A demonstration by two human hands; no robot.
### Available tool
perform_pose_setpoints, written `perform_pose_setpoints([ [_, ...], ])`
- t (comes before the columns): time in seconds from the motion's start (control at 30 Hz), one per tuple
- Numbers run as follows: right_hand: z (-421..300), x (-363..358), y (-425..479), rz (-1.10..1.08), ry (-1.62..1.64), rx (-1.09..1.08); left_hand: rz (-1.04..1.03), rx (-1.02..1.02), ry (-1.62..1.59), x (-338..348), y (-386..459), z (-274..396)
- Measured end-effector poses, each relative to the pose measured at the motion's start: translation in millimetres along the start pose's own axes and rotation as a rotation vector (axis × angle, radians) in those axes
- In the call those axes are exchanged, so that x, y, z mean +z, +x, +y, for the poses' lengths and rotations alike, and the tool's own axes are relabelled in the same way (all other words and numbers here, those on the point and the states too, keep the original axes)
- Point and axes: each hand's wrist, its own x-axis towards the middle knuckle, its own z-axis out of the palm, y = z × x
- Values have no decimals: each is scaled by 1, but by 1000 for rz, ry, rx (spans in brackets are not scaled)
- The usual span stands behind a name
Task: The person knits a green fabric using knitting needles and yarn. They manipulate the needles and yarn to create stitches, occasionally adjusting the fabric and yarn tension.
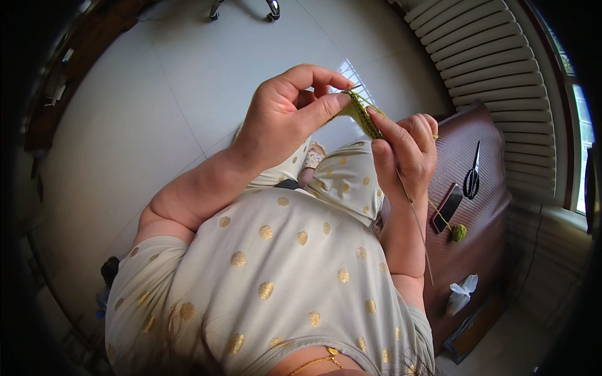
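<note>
Both hands hold a small piece of green knitting point(364, 120) above my lap. My left hand point(294, 105) pinches its upper left end between thumb and fingers, near a needle tip. At the lower right end, my right hand point(407, 145) grips the work, with a long thin knitting needle point(416, 225) trailing down past the wrist. Green yarn runs along the top of the knitting and over the right hand's fingers. A strand leads down beside the right wrist to a small ball of green yarn point(458, 233) on the brown woven-textured surface point(465, 256).
Black-handled scissors point(472, 181) and a phone point(447, 208) lie on the brown surface at right, with a knotted plastic bag point(462, 294) lower down. A ribbed white radiator point(494, 75) stands behind it. Chair casters point(273, 16) show at the top on the tiled floor.
</note>
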Motion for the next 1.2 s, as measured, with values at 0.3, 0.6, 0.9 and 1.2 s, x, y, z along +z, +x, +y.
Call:
perform_pose_setpoints([
  [0.3, -1, -5, 1, -16, 152, 63, -215, -253, -206, 3, 1, 10],
  [0.6, 5, -11, -6, 47, -44, 86, -282, -255, -68, -10, 0, 19],
  [0.9, -6, -13, -4, 22, -66, 39, -252, -120, -52, -3, 4, 11],
  [1.2, -9, -12, -13, 46, 11, 28, -134, -203, -174, 3, 2, 13],
])
